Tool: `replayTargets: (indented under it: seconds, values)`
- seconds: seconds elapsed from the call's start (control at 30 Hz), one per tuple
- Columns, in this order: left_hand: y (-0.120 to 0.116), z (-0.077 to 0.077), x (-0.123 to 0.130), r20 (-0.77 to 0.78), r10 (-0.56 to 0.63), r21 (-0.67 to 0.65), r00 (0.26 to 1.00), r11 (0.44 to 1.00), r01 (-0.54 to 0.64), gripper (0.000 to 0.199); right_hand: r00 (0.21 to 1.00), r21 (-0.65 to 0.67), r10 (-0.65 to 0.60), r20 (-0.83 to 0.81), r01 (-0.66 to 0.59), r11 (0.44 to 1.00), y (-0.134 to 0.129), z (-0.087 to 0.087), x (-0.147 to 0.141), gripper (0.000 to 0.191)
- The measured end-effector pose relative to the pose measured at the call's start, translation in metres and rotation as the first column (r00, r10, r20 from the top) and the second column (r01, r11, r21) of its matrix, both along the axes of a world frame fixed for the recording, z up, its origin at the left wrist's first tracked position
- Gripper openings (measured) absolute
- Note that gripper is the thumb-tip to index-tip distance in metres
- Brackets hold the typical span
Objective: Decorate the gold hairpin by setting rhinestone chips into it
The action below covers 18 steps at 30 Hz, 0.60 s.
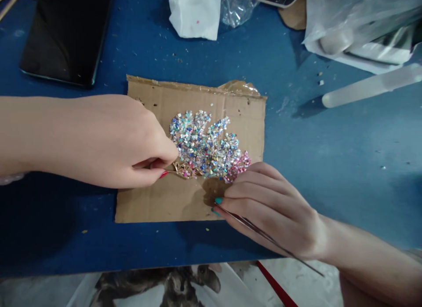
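Observation:
My left hand is closed, its thumb and finger pinching the thin stem of a gold-coloured ornament set with pink stones. That ornament lies against the lower left edge of a pile of tiny glittering beads, mostly blue, clear and teal. A smaller patch of pink beads borders the pile on the right. Thin metal tweezers rest in my closed right hand, slanting back under the palm. Its knuckles are close by the pink beads. Beneath everything is a piece of brown cardboard.
A dark phone-like slab lies at the upper left of the blue table. White tissue and crumpled clear plastic are at the back. A translucent tube and plastic bags occupy the right. Loose beads dot the tabletop.

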State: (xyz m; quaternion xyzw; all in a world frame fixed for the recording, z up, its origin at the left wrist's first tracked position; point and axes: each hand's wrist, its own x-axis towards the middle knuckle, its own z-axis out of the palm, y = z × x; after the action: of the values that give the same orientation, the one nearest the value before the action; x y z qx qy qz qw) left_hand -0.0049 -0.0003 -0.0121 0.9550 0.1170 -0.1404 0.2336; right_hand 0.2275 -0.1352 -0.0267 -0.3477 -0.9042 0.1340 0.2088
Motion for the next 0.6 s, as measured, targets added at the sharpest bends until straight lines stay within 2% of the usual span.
replayTargets:
  seconds: [0.33, 0.5, 0.6]
  values:
    - [-0.0004, -0.0044, -0.0012, 0.05, -0.016, 0.031, 0.999, 0.999, 0.014, 0.025, 1.0, -0.096, 0.015, -0.027, -0.017, 0.995, -0.0001, 0.0041, -0.0006, 0.013]
    - [0.0022, -0.007, -0.0009, 0.049, -0.021, -0.047, 0.999, 0.999, 0.023, 0.026, 0.999, -0.117, 0.014, -0.037, -0.018, 0.993, -0.0002, 0.0023, -0.0001, 0.013]
    - [0.0033, -0.0067, -0.0036, 0.09, -0.018, -0.048, 0.996, 0.999, 0.022, 0.025, 0.999, -0.1, -0.003, -0.041, -0.001, 0.995, -0.0012, 0.0008, 0.0011, 0.014]
